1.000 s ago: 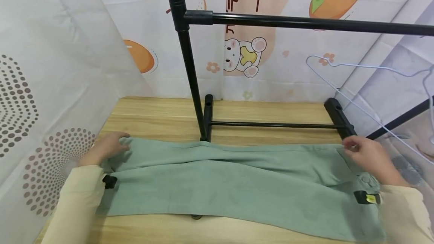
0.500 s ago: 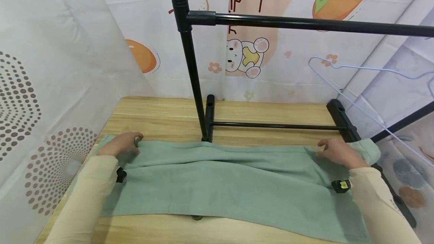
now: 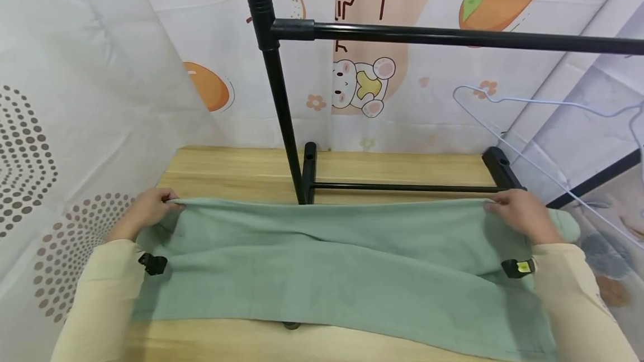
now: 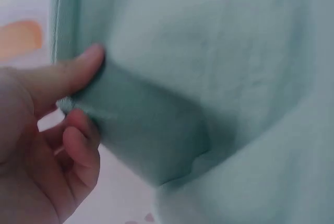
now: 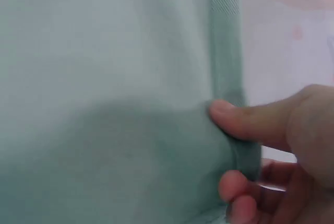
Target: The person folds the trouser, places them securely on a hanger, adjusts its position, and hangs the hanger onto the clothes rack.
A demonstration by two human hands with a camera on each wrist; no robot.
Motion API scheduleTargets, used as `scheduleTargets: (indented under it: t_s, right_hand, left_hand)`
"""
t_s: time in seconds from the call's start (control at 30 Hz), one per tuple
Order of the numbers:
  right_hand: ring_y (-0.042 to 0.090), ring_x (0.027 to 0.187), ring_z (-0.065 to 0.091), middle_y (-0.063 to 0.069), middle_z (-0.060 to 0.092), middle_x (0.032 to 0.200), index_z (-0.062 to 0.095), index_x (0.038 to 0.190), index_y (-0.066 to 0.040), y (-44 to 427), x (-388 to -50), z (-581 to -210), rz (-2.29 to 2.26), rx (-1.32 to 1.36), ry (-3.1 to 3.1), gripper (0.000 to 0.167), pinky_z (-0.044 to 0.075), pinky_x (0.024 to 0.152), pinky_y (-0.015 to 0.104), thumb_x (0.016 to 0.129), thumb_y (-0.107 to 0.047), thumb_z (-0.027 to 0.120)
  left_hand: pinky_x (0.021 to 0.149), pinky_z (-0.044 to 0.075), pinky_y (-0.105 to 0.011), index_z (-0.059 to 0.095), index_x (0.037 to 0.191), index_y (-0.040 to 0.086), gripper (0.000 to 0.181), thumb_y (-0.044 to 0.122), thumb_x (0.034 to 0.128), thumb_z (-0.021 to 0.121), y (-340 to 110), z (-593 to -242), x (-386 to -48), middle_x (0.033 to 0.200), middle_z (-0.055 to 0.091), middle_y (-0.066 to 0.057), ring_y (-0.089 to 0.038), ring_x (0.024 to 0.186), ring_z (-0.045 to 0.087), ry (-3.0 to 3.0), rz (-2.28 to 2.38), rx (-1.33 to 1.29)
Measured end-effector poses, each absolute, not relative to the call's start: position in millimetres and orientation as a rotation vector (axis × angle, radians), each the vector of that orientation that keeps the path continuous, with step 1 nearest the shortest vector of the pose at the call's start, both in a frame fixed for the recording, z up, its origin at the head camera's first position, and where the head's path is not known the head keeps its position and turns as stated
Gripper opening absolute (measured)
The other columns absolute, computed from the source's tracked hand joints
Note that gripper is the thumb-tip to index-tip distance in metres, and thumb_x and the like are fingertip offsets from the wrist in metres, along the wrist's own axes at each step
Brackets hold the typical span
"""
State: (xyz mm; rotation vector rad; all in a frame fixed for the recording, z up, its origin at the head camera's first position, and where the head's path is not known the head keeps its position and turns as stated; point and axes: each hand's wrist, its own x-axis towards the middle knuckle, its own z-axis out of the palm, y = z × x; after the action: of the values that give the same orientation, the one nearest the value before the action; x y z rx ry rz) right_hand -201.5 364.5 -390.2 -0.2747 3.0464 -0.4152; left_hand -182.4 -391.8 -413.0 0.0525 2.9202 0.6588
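A sage-green garment (image 3: pixel 322 272) lies spread lengthwise across the wooden table, with soft folds along it; its exact kind is not plain. At its far left corner my left hand (image 3: pixel 151 208) pinches the edge between thumb and fingers. My right hand (image 3: pixel 523 214) pinches the same far edge near the right end. That edge is lifted and drawn taut between both hands. In the left wrist view the thumb (image 4: pixel 86 70) presses on the cloth, the other fingers curled behind. A stitched hem (image 5: pixel 227 51) runs under the right thumb in the right wrist view.
A black garment rack stands behind the cloth, with its upright (image 3: pixel 282 105), top bar (image 3: pixel 453 36) and low crossbar (image 3: pixel 402 187). A pale wire hanger (image 3: pixel 533 163) hangs at the right. Printed curtains (image 3: pixel 241 133) enclose the back and sides of the wooden table (image 3: pixel 226 169).
Both hands have gone from loosely above the cloth to pinching its far edge and lifting it slightly. The right hand first moved left; the left hand moved right, then back left.
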Motion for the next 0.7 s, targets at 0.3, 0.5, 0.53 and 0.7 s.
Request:
scheduleTargets:
  t_s: [0.3,0.5,0.53,0.7]
  right_hand:
    - [0.044,0.089,0.065,0.035,0.061,0.112,0.061,0.117,0.012,344.0,-216.6,-433.3,-0.451,-0.363,2.892,0.035,0.053,0.071,0.05,0.086,-0.004,0.061]
    - [0.043,0.088,0.066,0.035,0.061,0.113,0.06,0.117,0.013,343.1,-202.7,-432.7,-0.538,-0.425,2.837,0.037,0.054,0.071,0.049,0.087,-0.008,0.065]
    - [0.038,0.087,0.067,0.031,0.064,0.108,0.063,0.113,0.011,344.2,-199.1,-431.3,-0.543,-0.436,2.815,0.033,0.054,0.07,0.046,0.088,-0.01,0.066]
    - [0.007,0.081,0.061,0.003,0.071,0.091,0.072,0.099,-0.003,350.7,-172.4,-422.7,-0.601,-0.435,2.617,0.021,0.05,0.066,0.026,0.091,-0.022,0.067]
  left_hand:
    - [0.07,0.048,-0.043,0.06,0.101,-0.009,0.022,0.012,0.093,0.062,-377.1,-441.9,-194.1,0.095,0.061,-0.028,-0.037,0.082,0.057,2.853,0.634,0.031]
    - [0.093,0.04,-0.067,0.031,0.141,-0.016,0.063,0.014,0.0936,0.061,-381.7,-437.3,-182.8,0.135,0.036,-0.046,-0.06,0.12,0.039,2.795,0.683,-0.001]
    - [0.094,0.039,-0.067,0.029,0.141,-0.017,0.065,0.013,0.0937,0.06,-384.0,-435.3,-178.3,0.136,0.034,-0.046,-0.061,0.121,0.038,2.796,0.692,-0.03]
    - [0.092,0.041,-0.067,0.034,0.135,-0.018,0.055,0.008,0.0934,0.057,-402.8,-424.8,-147.0,0.132,0.035,-0.047,-0.061,0.117,0.04,2.806,0.655,-0.181]
